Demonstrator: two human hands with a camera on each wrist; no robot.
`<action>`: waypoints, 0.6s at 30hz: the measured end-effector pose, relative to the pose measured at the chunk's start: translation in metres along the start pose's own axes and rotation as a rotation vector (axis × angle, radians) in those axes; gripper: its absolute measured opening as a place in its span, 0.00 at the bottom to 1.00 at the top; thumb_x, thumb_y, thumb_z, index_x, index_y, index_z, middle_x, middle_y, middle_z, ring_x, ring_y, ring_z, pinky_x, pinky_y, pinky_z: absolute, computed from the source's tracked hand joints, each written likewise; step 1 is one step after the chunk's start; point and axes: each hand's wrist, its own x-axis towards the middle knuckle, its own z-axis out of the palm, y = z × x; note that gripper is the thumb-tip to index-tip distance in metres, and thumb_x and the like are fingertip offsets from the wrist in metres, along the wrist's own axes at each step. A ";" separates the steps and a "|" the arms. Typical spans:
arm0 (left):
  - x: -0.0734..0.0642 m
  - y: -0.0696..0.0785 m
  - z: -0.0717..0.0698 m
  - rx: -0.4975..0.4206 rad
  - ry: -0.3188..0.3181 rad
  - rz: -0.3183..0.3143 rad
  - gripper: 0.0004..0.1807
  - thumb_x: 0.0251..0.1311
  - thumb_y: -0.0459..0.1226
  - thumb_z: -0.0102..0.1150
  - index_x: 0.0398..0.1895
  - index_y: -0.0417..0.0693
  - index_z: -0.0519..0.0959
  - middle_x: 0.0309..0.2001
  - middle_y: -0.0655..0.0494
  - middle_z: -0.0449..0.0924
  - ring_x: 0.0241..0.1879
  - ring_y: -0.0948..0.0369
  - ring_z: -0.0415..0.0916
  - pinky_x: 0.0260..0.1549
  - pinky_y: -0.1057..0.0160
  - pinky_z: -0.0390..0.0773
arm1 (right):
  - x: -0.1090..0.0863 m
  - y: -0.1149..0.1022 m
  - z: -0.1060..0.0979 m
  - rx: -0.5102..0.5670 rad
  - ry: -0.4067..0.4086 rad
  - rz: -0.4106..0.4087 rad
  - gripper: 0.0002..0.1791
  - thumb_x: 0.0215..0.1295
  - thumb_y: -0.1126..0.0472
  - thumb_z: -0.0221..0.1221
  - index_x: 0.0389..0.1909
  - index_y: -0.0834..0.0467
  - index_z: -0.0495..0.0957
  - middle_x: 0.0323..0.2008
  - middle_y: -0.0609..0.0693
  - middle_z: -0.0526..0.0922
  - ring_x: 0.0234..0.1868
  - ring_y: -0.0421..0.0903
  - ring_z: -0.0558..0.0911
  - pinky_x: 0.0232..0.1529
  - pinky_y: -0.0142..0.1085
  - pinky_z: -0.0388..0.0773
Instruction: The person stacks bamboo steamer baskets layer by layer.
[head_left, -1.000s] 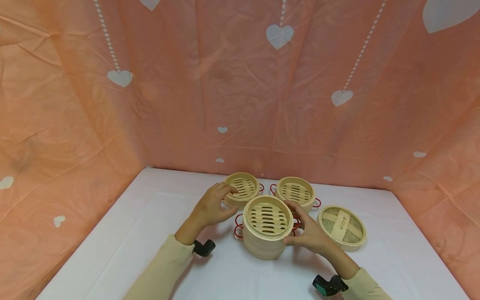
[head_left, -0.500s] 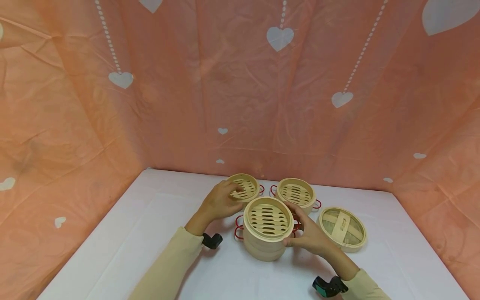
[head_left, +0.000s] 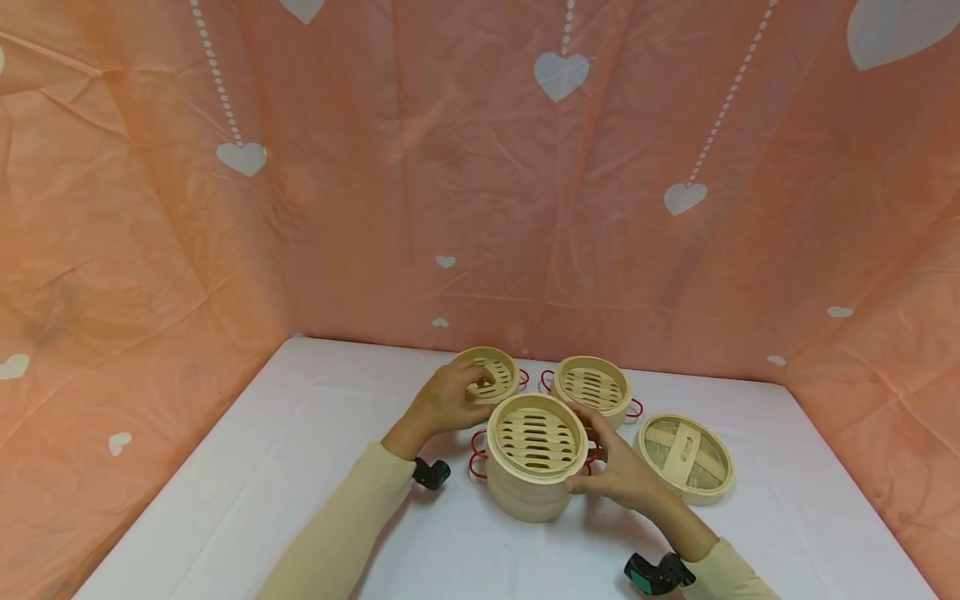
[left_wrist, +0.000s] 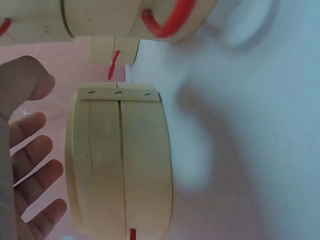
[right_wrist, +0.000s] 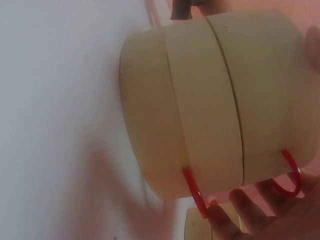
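the left hand (head_left: 448,401) is holding its fingers loosely parted, gripping nothing, while the back-left basket (head_left: 503,383) is sitting upright on the table (head_left: 465,558) just ahead and rightward, farther from the right hand (head_left: 624,470), whose fingers are gripping the right side of the front stack (head_left: 527,494).

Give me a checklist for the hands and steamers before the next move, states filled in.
1. Right hand holding the stack: ok.
2. Stack's tiers seated flush: ok, no gap seen in the right wrist view.
3. Left hand gripping the left steamer: not ok, fingers open.
4. Left steamer empty: cannot tell, the hand hides part.
5. Lid off the stack: ok, on the table.
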 end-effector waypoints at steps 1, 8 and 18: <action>0.000 -0.001 0.001 0.007 -0.007 -0.007 0.19 0.42 0.46 0.70 0.40 0.51 0.81 0.39 0.55 0.79 0.39 0.59 0.76 0.40 0.57 0.74 | 0.000 0.000 0.000 0.006 0.001 -0.001 0.57 0.42 0.53 0.76 0.73 0.50 0.54 0.63 0.59 0.69 0.52 0.44 0.73 0.46 0.36 0.72; 0.002 -0.006 0.006 0.042 -0.030 -0.011 0.18 0.43 0.48 0.70 0.38 0.55 0.81 0.36 0.57 0.80 0.36 0.64 0.73 0.36 0.59 0.70 | 0.000 0.000 0.000 0.024 0.007 -0.006 0.57 0.41 0.54 0.77 0.73 0.49 0.55 0.62 0.60 0.69 0.51 0.42 0.73 0.44 0.34 0.73; 0.003 -0.006 0.010 0.075 -0.031 -0.019 0.16 0.42 0.48 0.70 0.36 0.56 0.81 0.33 0.62 0.80 0.34 0.66 0.73 0.36 0.60 0.68 | 0.000 0.000 0.000 0.014 0.004 -0.001 0.58 0.41 0.54 0.77 0.73 0.57 0.53 0.62 0.60 0.69 0.51 0.42 0.73 0.43 0.33 0.73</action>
